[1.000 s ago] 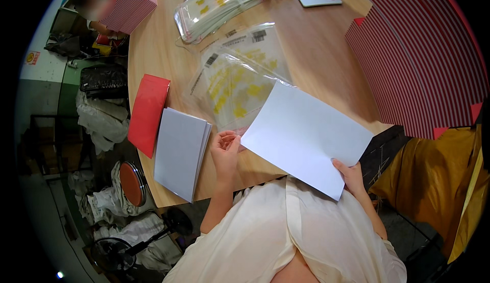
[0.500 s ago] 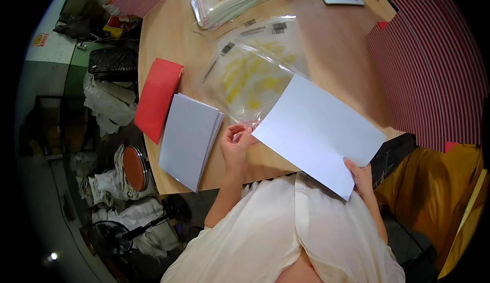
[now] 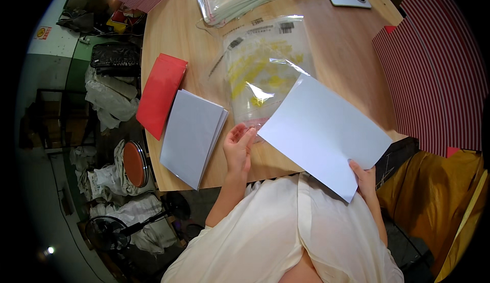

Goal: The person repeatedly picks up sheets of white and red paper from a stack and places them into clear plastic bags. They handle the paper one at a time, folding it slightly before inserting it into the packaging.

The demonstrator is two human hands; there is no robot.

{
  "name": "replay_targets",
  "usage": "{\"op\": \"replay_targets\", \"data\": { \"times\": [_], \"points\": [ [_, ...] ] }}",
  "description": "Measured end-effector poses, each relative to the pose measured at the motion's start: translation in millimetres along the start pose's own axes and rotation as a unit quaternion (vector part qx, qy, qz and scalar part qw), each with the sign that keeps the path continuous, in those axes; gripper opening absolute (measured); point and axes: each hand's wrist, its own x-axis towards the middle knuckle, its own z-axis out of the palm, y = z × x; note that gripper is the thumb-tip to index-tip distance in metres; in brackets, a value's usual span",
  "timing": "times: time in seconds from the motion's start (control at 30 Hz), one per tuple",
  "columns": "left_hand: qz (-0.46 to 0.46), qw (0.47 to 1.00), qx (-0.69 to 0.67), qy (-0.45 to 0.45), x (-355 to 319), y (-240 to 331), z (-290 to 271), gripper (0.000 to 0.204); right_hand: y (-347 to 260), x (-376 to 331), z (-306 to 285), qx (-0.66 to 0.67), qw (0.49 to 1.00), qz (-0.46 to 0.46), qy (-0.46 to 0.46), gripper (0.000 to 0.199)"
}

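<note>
Here, closed hands [image 3: 238,144] [image 3: 364,177] pinch clear bag [image 3: 263,76] (left), white sheet [image 3: 326,136] (right).

Workshop, wooden worktable [image 3: 352,43], loose clear bags [image 3: 280,86], tall striped stacks [image 3: 434,73]

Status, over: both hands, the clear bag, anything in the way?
Left hand pinching clear bag at its near edge. Right hand gripping white sheet. Sheet partly hides the bag; white stack sits left of left hand.
</note>
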Motion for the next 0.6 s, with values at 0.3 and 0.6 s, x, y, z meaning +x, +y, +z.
{"op": "replay_targets", "data": {
  "times": [0.3, 0.6],
  "points": [
    [-0.052, 0.998, -0.025, -0.014, 3, -1, -5, 0.016, 6, -2, 2, -0.001, 1.0, -0.011, -0.003, 0.027],
    [-0.017, 0.996, 0.057, -0.068, 3, 1, -8, 0.013, 11, 1, 1, -0.006, 1.0, -0.019, -0.006, 0.027]
  ]
}}
